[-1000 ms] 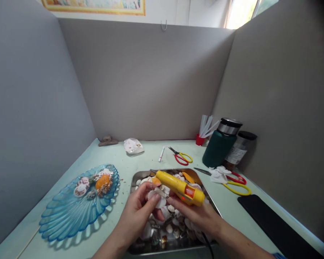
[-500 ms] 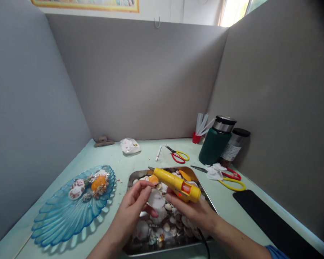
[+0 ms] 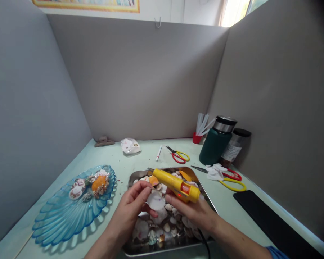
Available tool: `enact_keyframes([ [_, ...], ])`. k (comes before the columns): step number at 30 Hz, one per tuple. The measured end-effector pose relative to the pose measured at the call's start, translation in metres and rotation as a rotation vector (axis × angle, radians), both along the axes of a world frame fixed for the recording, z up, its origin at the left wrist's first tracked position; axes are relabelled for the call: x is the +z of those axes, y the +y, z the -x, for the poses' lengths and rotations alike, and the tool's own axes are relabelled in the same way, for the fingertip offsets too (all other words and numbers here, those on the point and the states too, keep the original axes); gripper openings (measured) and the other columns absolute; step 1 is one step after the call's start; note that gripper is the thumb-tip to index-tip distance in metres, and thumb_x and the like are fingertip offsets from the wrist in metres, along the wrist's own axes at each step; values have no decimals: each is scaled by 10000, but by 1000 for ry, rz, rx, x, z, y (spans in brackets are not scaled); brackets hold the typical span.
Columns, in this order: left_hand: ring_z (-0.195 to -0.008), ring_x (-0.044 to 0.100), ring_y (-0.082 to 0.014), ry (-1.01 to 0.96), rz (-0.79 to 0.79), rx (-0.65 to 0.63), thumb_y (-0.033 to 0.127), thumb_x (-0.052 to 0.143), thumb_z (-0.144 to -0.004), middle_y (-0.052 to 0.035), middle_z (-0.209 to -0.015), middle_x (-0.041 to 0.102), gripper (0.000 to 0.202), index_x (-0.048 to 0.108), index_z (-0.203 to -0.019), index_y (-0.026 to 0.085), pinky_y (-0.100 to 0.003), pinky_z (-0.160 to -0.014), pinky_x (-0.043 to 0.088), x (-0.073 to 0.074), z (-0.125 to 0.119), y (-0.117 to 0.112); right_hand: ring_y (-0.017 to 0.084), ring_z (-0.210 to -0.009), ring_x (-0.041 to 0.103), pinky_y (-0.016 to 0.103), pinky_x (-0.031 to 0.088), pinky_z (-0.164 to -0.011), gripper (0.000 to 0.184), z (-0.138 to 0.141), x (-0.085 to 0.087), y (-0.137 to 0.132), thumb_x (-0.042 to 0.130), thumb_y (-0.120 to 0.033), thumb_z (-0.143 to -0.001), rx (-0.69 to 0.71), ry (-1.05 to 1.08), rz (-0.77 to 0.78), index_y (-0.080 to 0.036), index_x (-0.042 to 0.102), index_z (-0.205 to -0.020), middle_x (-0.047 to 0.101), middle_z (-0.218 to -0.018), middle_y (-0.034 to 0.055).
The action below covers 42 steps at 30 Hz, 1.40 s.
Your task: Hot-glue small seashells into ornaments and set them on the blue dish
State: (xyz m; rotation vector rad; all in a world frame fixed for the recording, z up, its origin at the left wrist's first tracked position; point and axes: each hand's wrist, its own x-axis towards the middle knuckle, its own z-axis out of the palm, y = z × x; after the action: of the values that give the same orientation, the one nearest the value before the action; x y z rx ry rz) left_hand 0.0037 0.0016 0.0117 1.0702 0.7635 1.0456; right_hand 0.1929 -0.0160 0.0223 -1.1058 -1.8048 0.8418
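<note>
My left hand [image 3: 129, 212] pinches a white scallop shell [image 3: 156, 201] above a steel tray [image 3: 131, 179] filled with several mixed shells. My right hand [image 3: 194, 212] grips a yellow hot glue gun [image 3: 175, 184] with a red light on its side. Its nozzle points left and away, past the shell, and its black cord runs down toward me. Left of the tray lies a blue shell-shaped glass plate [image 3: 67, 212] with several shells [image 3: 90, 185] stuck near its far end.
Grey partition walls close in the pale green desk on three sides. At the back lie two pairs of red and yellow scissors [image 3: 179, 155] [image 3: 230, 180], a marker [image 3: 158, 153], a green flask [image 3: 217, 140], a jar [image 3: 236, 145] and a red cup of sticks [image 3: 199, 131]. A black pad [image 3: 270, 221] lies at the right.
The white shell has turned in my left fingers so its ribbed face shows more. The glue gun has shifted slightly left and nearer to it. The view dropped a little.
</note>
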Motion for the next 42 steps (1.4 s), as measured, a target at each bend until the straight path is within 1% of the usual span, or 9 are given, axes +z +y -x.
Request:
enact_keyframes([
  [7, -630, 543, -120, 19, 3, -18, 369, 621, -815, -8, -753, 586, 203, 601, -839, 169, -260, -537, 544, -2, 1, 2, 152, -671, 555, 230, 454, -623, 196, 2, 1, 0, 545, -324, -858, -14, 14, -8, -165, 589, -751, 585, -708, 9],
  [12, -664, 579, -143, 47, 40, 14, 403, 660, -775, -33, -840, 619, 310, 615, -991, 186, -300, -583, 561, -2, 1, 1, 146, -666, 556, 222, 464, -628, 158, 2, 2, 0, 555, -303, -846, -34, 50, -17, -167, 593, -773, 589, -711, 2],
  [15, -706, 595, -151, 72, 17, 23, 390, 680, -758, -50, -917, 642, 327, 631, -1012, 189, -302, -625, 563, 0, 0, -1, 144, -674, 565, 221, 469, -636, 147, 2, 2, 0, 559, -293, -847, -47, 51, -23, -170, 600, -777, 598, -720, 0],
  [20, -627, 609, -148, 185, 4, -47, 364, 721, -716, -45, -790, 673, 369, 662, -1017, 159, -265, -584, 535, 3, -1, -1, 157, -733, 592, 239, 479, -691, 133, 1, 0, 2, 563, -287, -849, -45, 60, -12, -174, 608, -796, 620, -766, 7],
  [22, -643, 622, -167, 196, -4, -101, 383, 709, -723, -67, -825, 686, 368, 674, -1006, 149, -262, -551, 525, 4, -2, -1, 161, -737, 595, 244, 481, -691, 130, 1, -1, 2, 564, -284, -846, -45, 70, -1, -171, 606, -798, 620, -766, 11],
  [25, -665, 626, -180, 193, -12, -134, 419, 660, -763, -89, -844, 693, 354, 692, -969, 133, -257, -535, 512, 4, -2, -2, 154, -692, 582, 237, 480, -631, 138, 1, -3, 2, 561, -294, -848, -28, 76, 27, -168, 599, -807, 607, -737, 9],
  [30, -573, 603, -160, 227, 2, -116, 449, 632, -779, -53, -673, 665, 361, 705, -912, 121, -251, -516, 495, 3, -2, -2, 168, -754, 598, 248, 494, -681, 154, 1, -9, 1, 561, -311, -860, 5, 66, 13, -164, 608, -847, 632, -798, 25],
  [34, -519, 587, -150, 247, -24, -94, 451, 637, -773, -42, -614, 648, 349, 716, -827, 115, -259, -512, 499, 4, -2, -2, 178, -760, 607, 261, 501, -696, 170, 0, -11, 0, 558, -325, -867, 11, 45, -6, -163, 608, -855, 634, -797, 30],
  [42, -564, 606, -156, 235, -64, -111, 426, 610, -803, -74, -737, 689, 323, 731, -855, 131, -238, -497, 488, 3, 0, -2, 189, -763, 621, 264, 500, -700, 156, -1, -9, 1, 572, -320, -854, -3, 4, -26, -172, 621, -858, 656, -807, 38],
])
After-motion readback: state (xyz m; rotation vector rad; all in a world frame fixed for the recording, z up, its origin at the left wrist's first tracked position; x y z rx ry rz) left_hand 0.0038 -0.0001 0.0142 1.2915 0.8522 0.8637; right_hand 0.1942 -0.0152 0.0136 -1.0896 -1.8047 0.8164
